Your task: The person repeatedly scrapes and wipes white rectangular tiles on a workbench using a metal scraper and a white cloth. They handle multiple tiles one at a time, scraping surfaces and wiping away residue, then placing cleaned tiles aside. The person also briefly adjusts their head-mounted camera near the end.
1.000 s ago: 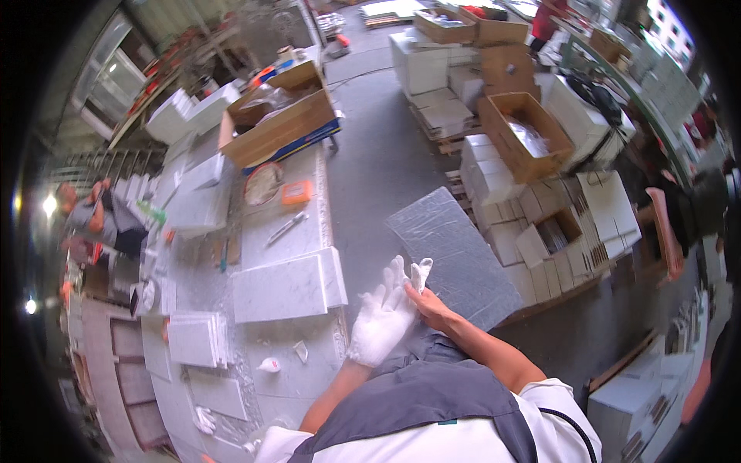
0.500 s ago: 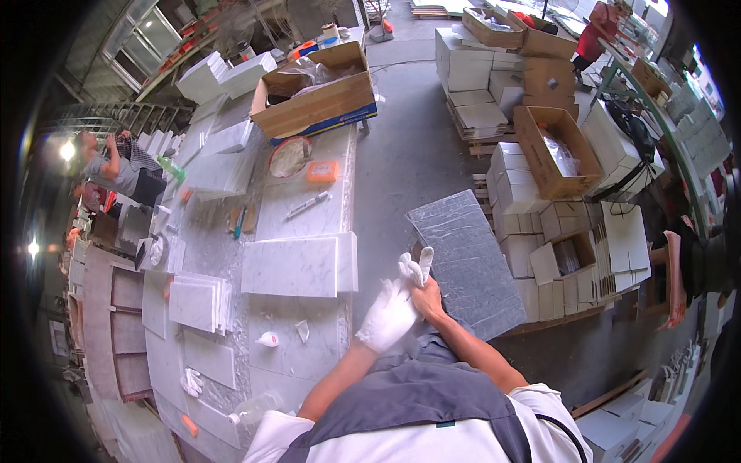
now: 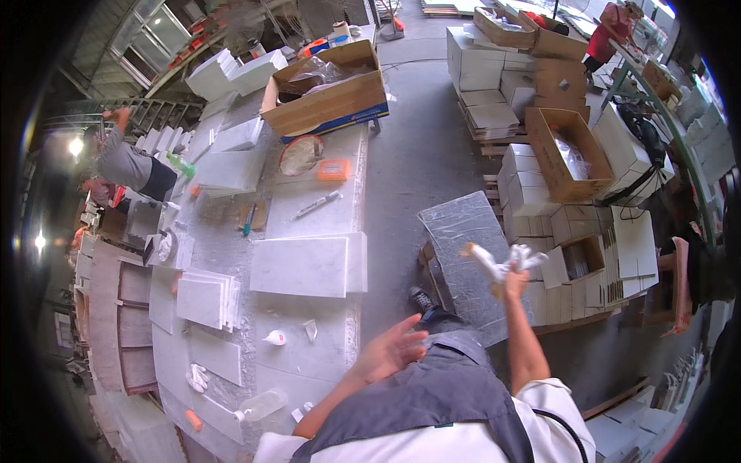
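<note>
Free room and obstacles.

- Worktop, near edge: large white marble slab lies up to the rim; bare strip behind it, bounded by a tube and an orange pad.
- Far end: open cardboard box blocks the full width.
- Near corner: small white cap and clear bottle, gaps between.
- Left edge: stacked white tiles crowd the surface.
- Aisle floor: open passage.
- Beside the right hand: grey slab on a pallet, white boxes just beyond.
- Left hand: bare, over floor at the worktop's edge.
</note>
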The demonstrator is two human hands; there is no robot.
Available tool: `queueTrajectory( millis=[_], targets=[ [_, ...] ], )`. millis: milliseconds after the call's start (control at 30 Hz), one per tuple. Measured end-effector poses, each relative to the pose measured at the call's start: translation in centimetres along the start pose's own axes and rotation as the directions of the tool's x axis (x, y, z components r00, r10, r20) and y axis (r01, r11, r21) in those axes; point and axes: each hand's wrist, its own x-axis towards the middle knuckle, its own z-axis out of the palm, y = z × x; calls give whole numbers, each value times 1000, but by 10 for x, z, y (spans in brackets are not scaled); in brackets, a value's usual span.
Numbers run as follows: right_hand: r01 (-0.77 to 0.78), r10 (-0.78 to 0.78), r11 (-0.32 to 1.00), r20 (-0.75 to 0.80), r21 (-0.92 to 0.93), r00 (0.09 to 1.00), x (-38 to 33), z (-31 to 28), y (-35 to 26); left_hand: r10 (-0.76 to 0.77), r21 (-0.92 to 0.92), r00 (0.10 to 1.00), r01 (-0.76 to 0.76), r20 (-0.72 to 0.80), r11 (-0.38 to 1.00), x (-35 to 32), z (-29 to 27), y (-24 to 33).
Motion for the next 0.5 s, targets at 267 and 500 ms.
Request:
queueTrajectory(
  millis=[267, 500],
  targets=[
    [200, -314, 918, 318, 342, 895, -28, -52, -15, 673, 878, 644, -478, 364, -18, 44, 5, 10],
    [-26, -287, 938, 814, 347, 506, -131, -45, -83, 454, 920, 846, -371, 279, 125, 64, 37, 13]
  ],
)
